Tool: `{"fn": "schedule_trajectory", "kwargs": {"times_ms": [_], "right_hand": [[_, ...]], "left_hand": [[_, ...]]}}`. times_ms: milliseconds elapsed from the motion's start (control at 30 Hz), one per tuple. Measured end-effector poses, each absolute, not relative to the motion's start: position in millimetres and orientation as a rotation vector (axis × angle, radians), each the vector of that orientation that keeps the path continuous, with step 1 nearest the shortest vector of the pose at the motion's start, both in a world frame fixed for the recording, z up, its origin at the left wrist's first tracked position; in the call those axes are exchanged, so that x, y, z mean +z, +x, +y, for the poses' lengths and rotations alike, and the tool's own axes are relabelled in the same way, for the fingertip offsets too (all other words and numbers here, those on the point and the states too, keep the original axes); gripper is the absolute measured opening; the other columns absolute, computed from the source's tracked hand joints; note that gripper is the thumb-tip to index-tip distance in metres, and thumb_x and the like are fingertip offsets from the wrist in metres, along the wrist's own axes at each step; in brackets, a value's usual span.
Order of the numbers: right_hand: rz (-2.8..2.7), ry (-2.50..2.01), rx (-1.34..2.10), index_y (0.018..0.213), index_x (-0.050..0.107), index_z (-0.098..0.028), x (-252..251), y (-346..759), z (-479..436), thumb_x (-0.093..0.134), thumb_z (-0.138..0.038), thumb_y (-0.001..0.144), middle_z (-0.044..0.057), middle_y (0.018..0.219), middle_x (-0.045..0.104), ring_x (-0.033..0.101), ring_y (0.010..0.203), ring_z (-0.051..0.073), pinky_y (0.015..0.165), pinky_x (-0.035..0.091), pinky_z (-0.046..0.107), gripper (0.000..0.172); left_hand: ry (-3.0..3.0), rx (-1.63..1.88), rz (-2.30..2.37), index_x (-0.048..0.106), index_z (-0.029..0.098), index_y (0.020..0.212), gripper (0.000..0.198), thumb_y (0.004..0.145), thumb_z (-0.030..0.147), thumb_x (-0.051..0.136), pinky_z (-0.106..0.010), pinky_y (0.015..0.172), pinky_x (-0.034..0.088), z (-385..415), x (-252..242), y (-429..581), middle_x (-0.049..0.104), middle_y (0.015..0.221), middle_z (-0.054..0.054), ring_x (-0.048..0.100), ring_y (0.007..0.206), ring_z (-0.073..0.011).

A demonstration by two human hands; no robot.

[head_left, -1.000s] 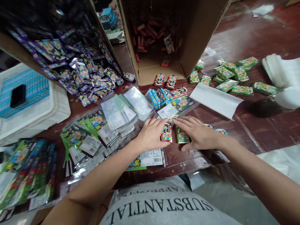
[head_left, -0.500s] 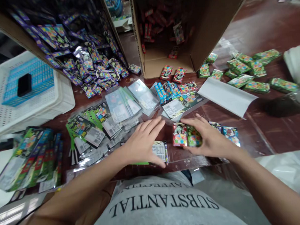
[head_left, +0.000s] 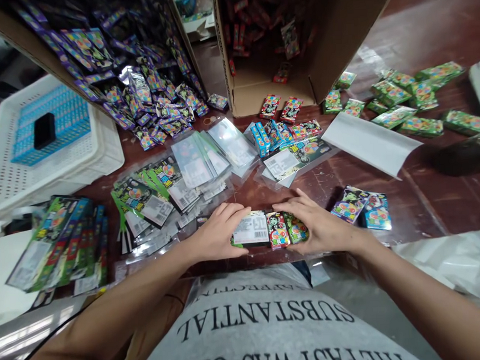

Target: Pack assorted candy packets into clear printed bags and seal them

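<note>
My left hand grips a dark printed card with a white barcode label, fingers along its far edge and thumb at the near edge. My right hand is closed round a small green box, and a small red box stands against it on the left. The red box sits right at the card's right end. Beyond my right hand lie a purple box and a blue box, side by side. Part of the card is hidden under my left hand.
Plastic-sleeved cards are fanned out on the left. Two cardboard cartons stand at the back, one with purple packets, one with red boxes. Green boxes lie at the right, near a white sheet. A white basket holds a phone.
My right hand has moved left with the red and green boxes, bringing them up to the card. My left hand has closed onto the card. The purple and blue boxes are now uncovered.
</note>
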State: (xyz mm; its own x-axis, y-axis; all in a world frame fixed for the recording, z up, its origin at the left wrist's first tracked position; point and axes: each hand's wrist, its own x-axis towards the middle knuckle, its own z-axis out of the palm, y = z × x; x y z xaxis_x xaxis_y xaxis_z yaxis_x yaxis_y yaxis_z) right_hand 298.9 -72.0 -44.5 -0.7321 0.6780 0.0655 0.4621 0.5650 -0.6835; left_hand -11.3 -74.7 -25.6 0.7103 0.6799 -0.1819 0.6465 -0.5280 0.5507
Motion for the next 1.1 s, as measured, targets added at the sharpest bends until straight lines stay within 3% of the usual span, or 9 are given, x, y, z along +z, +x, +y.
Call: {"fn": "schedule_trajectory", "kwargs": {"times_ms": [233, 400, 667, 733, 800, 867, 1000, 1100], "right_hand": [[-2.443, -0.917, 0.985, 0.154, 0.034, -0.03, -40.4, 306.4, -54.6, 0.08, -0.045, 0.077, 0.009, 0.141, 0.059, 0.056, 0.128, 0.035, 0.124, 0.013, 0.067, 0.091], [-2.463, -0.967, 0.805, 0.154, 0.036, -0.026, -40.1, 296.7, -57.0, 0.08, -0.046, 0.076, 0.011, 0.136, 0.062, 0.055, 0.124, 0.037, 0.12, 0.022, 0.067, 0.092], [-2.532, -0.953, 0.82, 0.158, 0.028, -0.026, -48.0, 284.2, -72.3, 0.076, -0.045, 0.08, 0.011, 0.131, 0.063, 0.055, 0.124, 0.034, 0.122, 0.023, 0.065, 0.093], [-2.535, -0.981, 0.806, 0.162, 0.015, -0.025, -48.8, 284.9, -74.4, 0.076, -0.051, 0.081, 0.014, 0.14, 0.058, 0.052, 0.132, 0.036, 0.122, 0.024, 0.066, 0.105], [-2.532, -1.009, 0.787, 0.164, 0.0, -0.023, -48.2, 289.8, -76.2, 0.077, -0.061, 0.078, 0.019, 0.156, 0.042, 0.042, 0.142, 0.039, 0.121, 0.024, 0.067, 0.122], [-2.521, -1.056, 0.771, 0.164, -0.003, -0.02, -45.9, 297.7, -77.6, 0.077, -0.063, 0.076, 0.022, 0.163, 0.03, 0.033, 0.148, 0.041, 0.121, 0.023, 0.068, 0.127], [-2.491, -1.035, 0.818, 0.159, 0.025, -0.025, -41.7, 308.2, -75.9, 0.074, -0.045, 0.086, 0.016, 0.147, 0.052, 0.047, 0.14, 0.036, 0.122, 0.021, 0.068, 0.09], [-2.444, -0.972, 0.858, 0.153, 0.037, -0.027, -42.9, 305.8, -70.2, 0.075, -0.046, 0.086, 0.015, 0.141, 0.056, 0.052, 0.135, 0.034, 0.122, 0.021, 0.069, 0.079]], "left_hand": [[2.237, 0.118, 1.048, 0.038, 0.024, 0.151, 0.091, 0.072, 0.042, 0.08, -0.052, 0.116, 0.037, -75.4, -18.4, -10.3, 0.047, 0.145, -0.012, 0.043, 0.136, -0.0327], [2.236, 0.15, 1.186, 0.039, 0.021, 0.15, 0.094, 0.07, 0.042, 0.082, -0.053, 0.113, 0.039, -76.2, -23.8, 0.2, 0.048, 0.14, -0.012, 0.046, 0.129, -0.0336], [2.318, 0.097, 1.073, 0.041, 0.017, 0.15, 0.094, 0.07, 0.045, 0.081, -0.051, 0.114, 0.038, -76.3, -30.1, 4.7, 0.049, 0.141, -0.014, 0.046, 0.129, -0.0332], [2.317, 0.089, 1.08, 0.042, 0.018, 0.15, 0.094, 0.069, 0.046, 0.081, -0.052, 0.113, 0.039, -75.4, -29.4, 5.9, 0.05, 0.141, -0.015, 0.046, 0.128, -0.034], [2.321, 0.09, 1.103, 0.042, 0.018, 0.15, 0.095, 0.069, 0.047, 0.081, -0.053, 0.112, 0.039, -74.7, -28.6, 7.1, 0.05, 0.141, -0.015, 0.047, 0.127, -0.0346], [2.327, 0.098, 1.13, 0.042, 0.017, 0.15, 0.095, 0.069, 0.047, 0.082, -0.053, 0.112, 0.039, -74.7, -28.3, 8.2, 0.05, 0.141, -0.015, 0.047, 0.126, -0.0344], [2.314, 0.141, 1.155, 0.042, 0.02, 0.149, 0.094, 0.068, 0.046, 0.083, -0.052, 0.111, 0.04, -75.1, -29.9, 12.6, 0.051, 0.137, -0.012, 0.048, 0.123, -0.0335], [2.291, 0.196, 1.183, 0.041, 0.022, 0.15, 0.095, 0.068, 0.045, 0.083, -0.051, 0.109, 0.042, -75.4, -31.5, 17.3, 0.052, 0.135, -0.012, 0.048, 0.121, -0.0333]]}}
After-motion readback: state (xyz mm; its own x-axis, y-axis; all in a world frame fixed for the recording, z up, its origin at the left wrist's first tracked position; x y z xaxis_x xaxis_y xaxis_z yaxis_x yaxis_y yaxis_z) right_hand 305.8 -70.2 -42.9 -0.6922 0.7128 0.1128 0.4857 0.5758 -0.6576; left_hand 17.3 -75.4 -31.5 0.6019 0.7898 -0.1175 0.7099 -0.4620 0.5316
